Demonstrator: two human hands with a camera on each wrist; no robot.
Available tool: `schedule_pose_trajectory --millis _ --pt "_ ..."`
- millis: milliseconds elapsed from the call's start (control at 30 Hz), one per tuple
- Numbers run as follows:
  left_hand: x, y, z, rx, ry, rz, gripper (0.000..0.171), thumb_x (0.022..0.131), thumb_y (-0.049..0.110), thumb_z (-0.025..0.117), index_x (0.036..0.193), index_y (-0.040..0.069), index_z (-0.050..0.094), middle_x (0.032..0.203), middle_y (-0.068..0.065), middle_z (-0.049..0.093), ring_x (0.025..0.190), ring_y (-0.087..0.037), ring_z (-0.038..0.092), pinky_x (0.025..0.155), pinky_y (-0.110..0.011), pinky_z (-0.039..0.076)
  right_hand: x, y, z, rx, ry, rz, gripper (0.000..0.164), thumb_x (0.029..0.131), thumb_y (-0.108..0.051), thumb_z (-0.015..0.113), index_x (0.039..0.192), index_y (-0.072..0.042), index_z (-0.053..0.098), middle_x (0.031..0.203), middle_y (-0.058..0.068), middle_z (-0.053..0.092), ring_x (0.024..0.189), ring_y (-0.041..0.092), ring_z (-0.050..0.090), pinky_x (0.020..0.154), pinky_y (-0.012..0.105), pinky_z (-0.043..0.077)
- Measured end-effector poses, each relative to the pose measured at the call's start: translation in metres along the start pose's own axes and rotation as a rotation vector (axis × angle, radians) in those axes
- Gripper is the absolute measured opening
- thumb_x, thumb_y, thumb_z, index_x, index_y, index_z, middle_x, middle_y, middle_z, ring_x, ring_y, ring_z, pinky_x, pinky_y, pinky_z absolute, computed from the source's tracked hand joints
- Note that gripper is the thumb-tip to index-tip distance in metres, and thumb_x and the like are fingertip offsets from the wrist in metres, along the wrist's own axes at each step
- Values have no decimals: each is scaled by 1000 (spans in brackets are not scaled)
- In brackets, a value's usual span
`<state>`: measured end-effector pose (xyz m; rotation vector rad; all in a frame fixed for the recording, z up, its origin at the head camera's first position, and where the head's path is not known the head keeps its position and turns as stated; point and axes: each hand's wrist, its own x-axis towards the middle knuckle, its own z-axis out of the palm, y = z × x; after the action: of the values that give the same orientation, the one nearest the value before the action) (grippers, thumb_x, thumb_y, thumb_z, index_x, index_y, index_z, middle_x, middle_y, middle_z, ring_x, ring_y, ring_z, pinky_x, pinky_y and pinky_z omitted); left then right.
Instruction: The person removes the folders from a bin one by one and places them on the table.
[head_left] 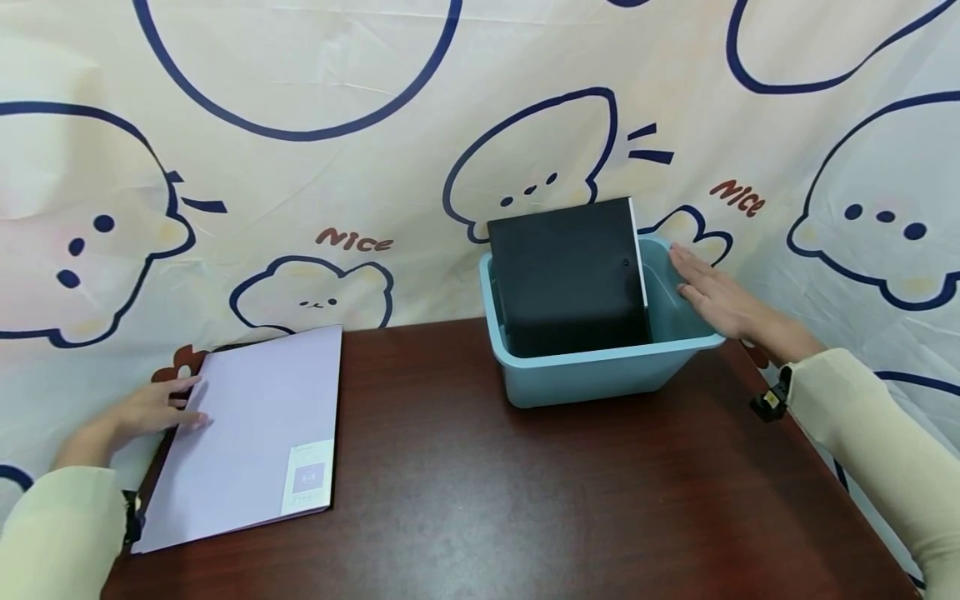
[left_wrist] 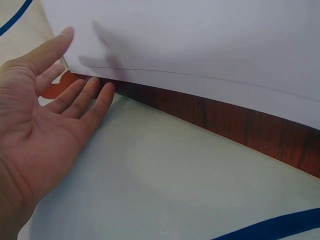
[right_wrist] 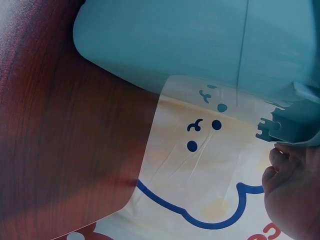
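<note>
A pale lavender folder [head_left: 255, 433] with a label [head_left: 308, 477] in its near right corner lies at the left of the table. My left hand [head_left: 159, 408] is at its left edge, fingers spread and loosely bent. In the left wrist view, the left thumb [left_wrist: 52, 47] stands up beside the folder's pale side, and the other fingers reach low toward its bottom edge. At the right, my right hand [head_left: 712, 293] holds the right rim of a light blue plastic bin [head_left: 592, 379]. A black flat rectangular item [head_left: 566, 275] with a pale right edge leans upright inside the bin.
The dark brown wooden table [head_left: 450, 492] runs between folder and bin. Behind it and along both sides hangs a pale cloth [head_left: 420, 192] printed with cartoon outlines. The bin stands close to this backdrop, near the table's right edge.
</note>
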<state>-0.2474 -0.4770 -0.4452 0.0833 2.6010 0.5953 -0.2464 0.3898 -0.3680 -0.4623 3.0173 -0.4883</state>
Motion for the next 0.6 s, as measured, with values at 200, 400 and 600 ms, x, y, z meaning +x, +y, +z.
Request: schedule_pose_trajectory --millis 200,400,600 --pt "-5 8 0 -13 24 -1 89 107 37 62 158 -17 12 149 -56 22 134 -74 27 105 -84 30 0 -2 -1 4 -2 0 67 116 -25 33 169 -7 -4 178 15 -7 163 43 -2 127 69 6" --pt "-8 26 0 2 86 64 89 107 36 61 158 -18 12 148 -55 27 132 -70 35 104 -81 37 -1 -3 -1 6 -9 1 67 116 -24 32 169 -6 -4 177 18 -6 162 44 -2 127 69 5" --pt "-6 51 -2 4 136 124 91 106 38 62 162 -13 13 153 -51 27 137 -69 32 104 -83 34 0 -3 -1 10 -13 3 67 116 -25 32 169 -6 -4 177 18 -7 162 45 -2 127 69 6"
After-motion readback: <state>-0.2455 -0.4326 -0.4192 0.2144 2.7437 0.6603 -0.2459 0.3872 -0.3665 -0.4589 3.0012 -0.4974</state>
